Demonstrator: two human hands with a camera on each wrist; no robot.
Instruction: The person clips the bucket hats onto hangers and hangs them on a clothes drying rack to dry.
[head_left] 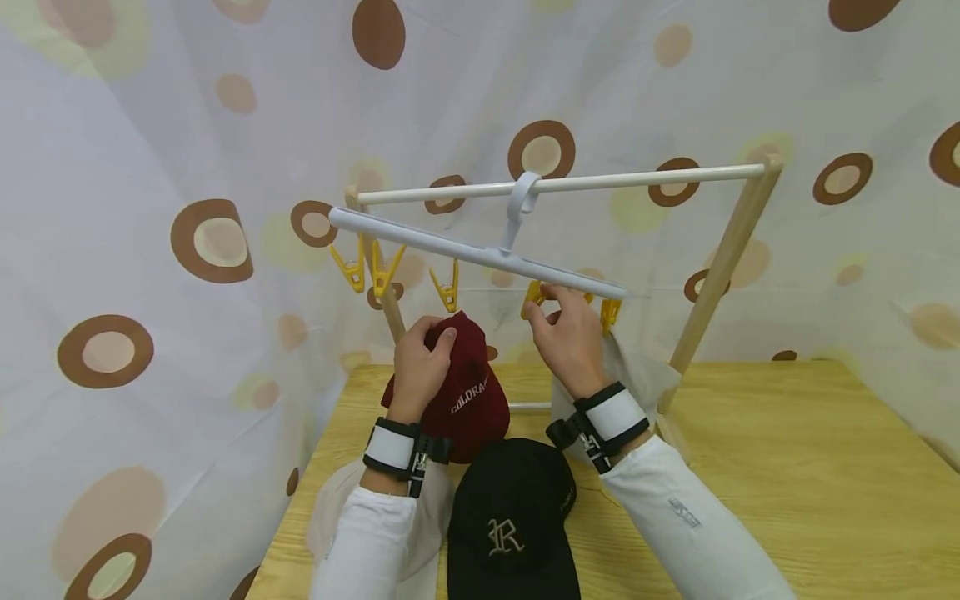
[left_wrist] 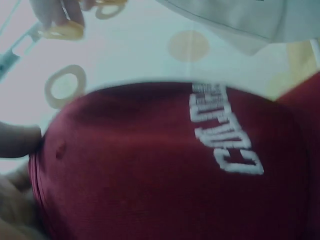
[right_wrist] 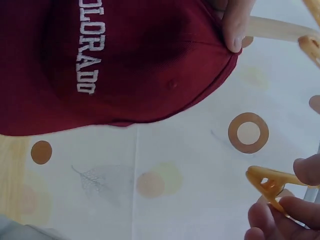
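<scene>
My left hand [head_left: 418, 367] pinches the edge of a maroon baseball cap [head_left: 472, 421] between thumb and fingers. The cap hangs with its white "COLORADO" lettering turned sideways; its crown shows large in the left wrist view. Up at the tilted white hanger [head_left: 450, 244], my right hand [head_left: 570, 342] pinches a yellow clip [right_wrist: 270, 181] between thumb and fingers. That clip is apart from the maroon cap in the right wrist view. To the left, another yellow clip [head_left: 446, 287] hangs just above the cap. A pale cap [head_left: 637, 367] hangs at the hanger's right end, partly behind my right wrist.
The hanger hooks over the white rail [head_left: 637, 177] of a wooden-sided rack [head_left: 723, 258]. Below, a black cap [head_left: 513, 517] with an "R" and a beige cap [head_left: 337, 508] lie on the wooden table [head_left: 810, 467]. A spotted curtain [head_left: 247, 150] stands behind.
</scene>
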